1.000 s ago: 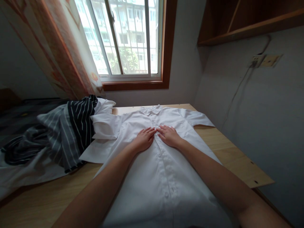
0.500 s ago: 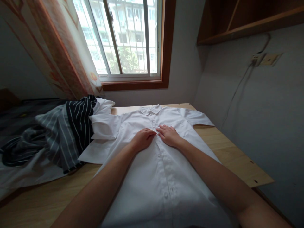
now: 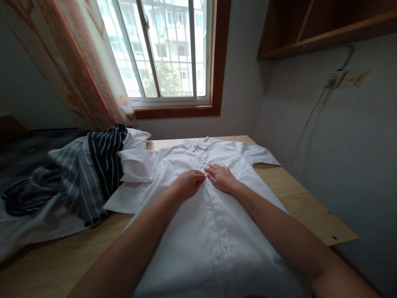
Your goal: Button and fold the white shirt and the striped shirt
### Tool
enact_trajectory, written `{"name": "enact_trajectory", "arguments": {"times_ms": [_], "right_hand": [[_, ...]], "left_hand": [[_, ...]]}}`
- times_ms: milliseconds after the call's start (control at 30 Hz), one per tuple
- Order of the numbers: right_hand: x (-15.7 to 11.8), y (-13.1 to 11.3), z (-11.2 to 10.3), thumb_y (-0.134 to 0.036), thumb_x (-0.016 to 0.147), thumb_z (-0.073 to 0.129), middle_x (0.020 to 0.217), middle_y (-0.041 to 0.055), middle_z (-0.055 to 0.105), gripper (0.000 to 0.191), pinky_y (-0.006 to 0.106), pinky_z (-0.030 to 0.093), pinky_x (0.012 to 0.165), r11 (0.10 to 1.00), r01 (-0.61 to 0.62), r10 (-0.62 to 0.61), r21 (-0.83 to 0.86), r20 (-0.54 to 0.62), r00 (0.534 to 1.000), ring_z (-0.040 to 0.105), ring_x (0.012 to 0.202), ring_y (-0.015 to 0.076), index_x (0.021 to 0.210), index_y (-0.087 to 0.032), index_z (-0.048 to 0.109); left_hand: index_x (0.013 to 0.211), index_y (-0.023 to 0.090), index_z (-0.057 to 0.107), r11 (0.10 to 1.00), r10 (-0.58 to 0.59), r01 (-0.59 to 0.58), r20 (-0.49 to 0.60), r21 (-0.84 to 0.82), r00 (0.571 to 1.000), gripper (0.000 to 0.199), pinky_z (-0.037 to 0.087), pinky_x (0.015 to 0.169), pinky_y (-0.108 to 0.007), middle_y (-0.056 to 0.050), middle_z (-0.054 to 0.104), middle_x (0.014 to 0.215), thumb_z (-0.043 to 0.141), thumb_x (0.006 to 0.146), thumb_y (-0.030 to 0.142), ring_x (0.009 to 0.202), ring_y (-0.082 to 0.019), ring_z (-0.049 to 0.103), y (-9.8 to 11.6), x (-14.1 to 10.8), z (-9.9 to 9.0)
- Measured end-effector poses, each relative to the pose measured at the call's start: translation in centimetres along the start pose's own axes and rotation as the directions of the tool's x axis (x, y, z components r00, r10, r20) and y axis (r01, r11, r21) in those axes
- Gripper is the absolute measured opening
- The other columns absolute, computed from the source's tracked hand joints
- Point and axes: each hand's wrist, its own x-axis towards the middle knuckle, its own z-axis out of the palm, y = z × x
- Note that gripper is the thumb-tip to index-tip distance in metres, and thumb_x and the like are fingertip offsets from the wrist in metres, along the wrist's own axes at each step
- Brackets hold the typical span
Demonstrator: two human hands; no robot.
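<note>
- A heap of striped clothes [image 3: 102,165] sat at the left, with white cloth under it. The picture's left edge cut off some of the white cloth.
- The curtain [image 3: 93,82] hung behind the heap, with its top cut off.
- The window [image 3: 167,54] was cut off at the top too, and bright light made the buildings outside look pale.
- The left hand [image 3: 190,183] rested on the shirt with its fingers bent and their tips by the buttons. I could not tell if it was pinching the cloth.
- The white shirt [image 3: 186,244] lay front side up on the wooden table [image 3: 300,203], with its collar toward the window. The arms hid parts of it, and its bottom was cut off.
- The right hand [image 3: 221,177] lay open and flat on the shirt, just beside the left fingertips.
- Right of the shirt, a strip of wood left some room, up to the table's slanting edge. One sleeve reached that edge.
- The wire [image 3: 310,120] below the socket [image 3: 350,79] got too faint to follow.
</note>
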Motion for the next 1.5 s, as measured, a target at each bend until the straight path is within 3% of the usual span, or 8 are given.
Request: {"name": "enact_trajectory", "arguments": {"times_ms": [133, 300, 500, 767, 933, 1033, 1267, 1500], "right_hand": [[0.0, 0.0, 0.0, -0.036, 0.101, 0.038, 0.156, 0.0054, 0.039, 0.045, 0.050, 0.021, 0.117, 1.000, 0.000, 0.000, -0.002, 0.002, 1.000, 0.031, 0.144, 0.0245, 0.143, -0.026, 0.049], [0.0, 0.0, 0.0, -0.036, 0.101, 0.037, 0.156, 0.0051, 0.039, 0.045, 0.050, 0.021, 0.117, 1.000, 0.000, 0.000, 0.002, 0.005, 1.000, 0.031, 0.145, 0.0241, 0.144, -0.027, 0.048], [-0.1, -0.1, -0.1, -0.035, 0.101, 0.037, 0.156, 0.0058, 0.038, 0.045, 0.051, 0.020, 0.117, 1.000, -0.002, 0.002, 0.010, 0.004, 1.000, 0.031, 0.145, 0.0238, 0.143, -0.026, 0.049], [-0.2, -1.0, 0.1, -0.044, 0.102, 0.032, 0.160, 0.0033, 0.031, 0.047, 0.073, 0.007, 0.110, 0.989, -0.143, 0.141, 0.041, 0.047, 0.989, 0.018, 0.149, 0.0303, 0.147, -0.033, 0.042], [-0.2, -1.2, 0.5, -0.049, 0.102, 0.029, 0.160, 0.0027, 0.030, 0.048, 0.073, 0.006, 0.110, 0.986, -0.162, 0.161, 0.030, 0.027, 0.987, 0.017, 0.149, 0.0290, 0.147, -0.035, 0.041], [-0.1, -1.1, 0.5, -0.049, 0.101, 0.030, 0.161, 0.0032, 0.027, 0.051, 0.072, 0.005, 0.111, 0.987, -0.160, 0.159, 0.028, 0.040, 0.986, 0.015, 0.150, 0.0289, 0.149, -0.033, 0.038], [0.1, -0.5, 0.3, -0.061, 0.097, 0.030, 0.163, 0.0066, 0.020, 0.066, 0.068, 0.002, 0.113, 0.977, -0.211, 0.209, 0.034, 0.069, 0.976, 0.008, 0.150, 0.0335, 0.153, -0.027, 0.033], [0.7, 1.1, 0.3, -0.061, 0.097, 0.026, 0.164, 0.0077, 0.016, 0.067, 0.068, 0.002, 0.113, 0.944, -0.330, 0.330, -0.002, 0.055, 0.942, 0.008, 0.150, 0.0324, 0.155, -0.026, 0.029]], "left_hand": [[0.100, 0.020, 0.075, 0.999, -0.018, 0.018, 0.007, 0.048, 1.000, 0.030, 0.052, 0.095, -0.035, -0.007, 0.076, 0.103, 0.047, 0.090, 0.016, 0.098, -0.021, 0.070, 0.4, 0.0, -0.6], [0.105, 0.019, 0.074, 0.989, -0.138, 0.142, -0.112, 0.027, 0.984, 0.033, 0.053, 0.091, -0.034, -0.007, 0.076, 0.102, 0.048, 0.085, 0.013, 0.094, -0.021, 0.070, 0.1, -0.3, -0.7], [0.096, 0.023, 0.077, 0.990, -0.140, 0.141, -0.046, 0.004, 0.989, 0.033, 0.053, 0.090, -0.033, -0.003, 0.077, 0.102, 0.048, 0.084, 0.013, 0.093, -0.021, 0.071, 0.0, -0.2, -0.6], [0.108, 0.018, 0.071, 0.959, -0.253, 0.246, 0.030, 0.143, 0.967, 0.034, 0.049, 0.097, -0.039, -0.011, 0.072, 0.114, 0.039, 0.096, 0.021, 0.107, -0.024, 0.064, 2.3, -0.3, -0.1], [0.133, 0.024, 0.055, 0.862, -0.472, 0.459, 0.009, 0.217, 0.882, 0.041, 0.032, 0.106, -0.069, -0.014, 0.051, 0.145, 0.033, 0.102, 0.037, 0.136, -0.033, 0.042, 3.7, -0.4, 0.9], [0.138, 0.028, 0.051, 0.818, -0.558, 0.542, 0.035, 0.190, 0.829, 0.046, 0.022, 0.105, -0.077, -0.012, 0.043, 0.153, 0.029, 0.101, 0.046, 0.142, -0.037, 0.033, 3.0, -0.3, 1.1], [0.147, 0.028, 0.043, 0.699, -0.710, 0.689, 0.073, 0.195, 0.700, 0.062, 0.013, 0.101, -0.083, -0.014, 0.028, 0.160, 0.029, 0.095, 0.059, 0.146, -0.045, 0.019, 0.2, -0.3, 0.6], [0.149, 0.031, 0.040, 0.654, -0.751, 0.723, 0.080, 0.222, 0.655, 0.064, 0.007, 0.105, -0.080, -0.011, 0.023, 0.162, 0.027, 0.094, 0.061, 0.148, -0.043, 0.016, -1.0, -0.4, -0.2]]}}
